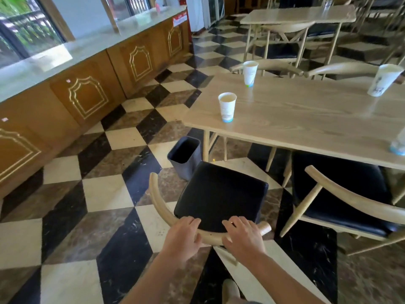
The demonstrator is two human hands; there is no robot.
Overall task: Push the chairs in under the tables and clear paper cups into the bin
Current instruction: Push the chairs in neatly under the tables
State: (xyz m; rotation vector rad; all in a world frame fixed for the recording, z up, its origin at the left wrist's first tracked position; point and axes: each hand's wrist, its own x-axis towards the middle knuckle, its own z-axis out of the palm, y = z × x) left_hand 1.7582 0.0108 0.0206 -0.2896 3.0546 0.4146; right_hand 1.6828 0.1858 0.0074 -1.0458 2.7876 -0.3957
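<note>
A light wooden chair (pixel 221 191) with a black seat stands pulled out in front of the near table (pixel 306 115). My left hand (pixel 183 235) and my right hand (pixel 243 233) both grip its curved backrest. On the table stand a paper cup (pixel 227 107) near the left front corner, a second cup (pixel 250 73) at the far edge and a third cup (pixel 384 80) at the far right; part of another cup (pixel 398 143) shows at the right edge. A dark bin (pixel 185 156) stands on the floor beside the table's left leg.
A second chair (pixel 341 194) sits partly under the table at right. More chairs and a further table (pixel 298 15) stand behind. A long wooden counter (pixel 87 84) runs along the left. Checkered floor lies open between counter and table.
</note>
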